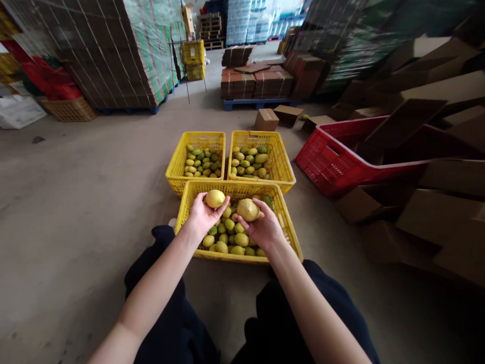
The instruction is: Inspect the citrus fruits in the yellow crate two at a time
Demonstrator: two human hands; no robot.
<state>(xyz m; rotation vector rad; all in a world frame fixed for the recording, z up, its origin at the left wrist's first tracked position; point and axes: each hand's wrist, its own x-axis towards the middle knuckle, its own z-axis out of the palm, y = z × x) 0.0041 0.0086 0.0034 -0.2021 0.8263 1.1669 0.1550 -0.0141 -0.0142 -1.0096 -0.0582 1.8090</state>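
A yellow lemon (215,198) rests in my left hand (199,215), with the fingers curled under and around it. My right hand (265,227) grips a larger, duller yellow lemon (247,210) between thumb and fingers. Both hands are held above the near yellow crate (242,257), which contains several green and yellow lemons (241,239). Behind it, side by side, stand a left yellow crate (174,169) and a right yellow crate (282,164), each partly filled with similar green-yellow fruit. My forearms and hands cover part of the near crate's contents.
A red crate (326,167) holding cardboard stands to the right, beside a heap of open cardboard boxes (439,212). Bundled flat cardboard (257,83) sits on a blue pallet ahead. A tall wrapped stack (106,55) rises at the left. Concrete floor (94,202) surrounds the crates.
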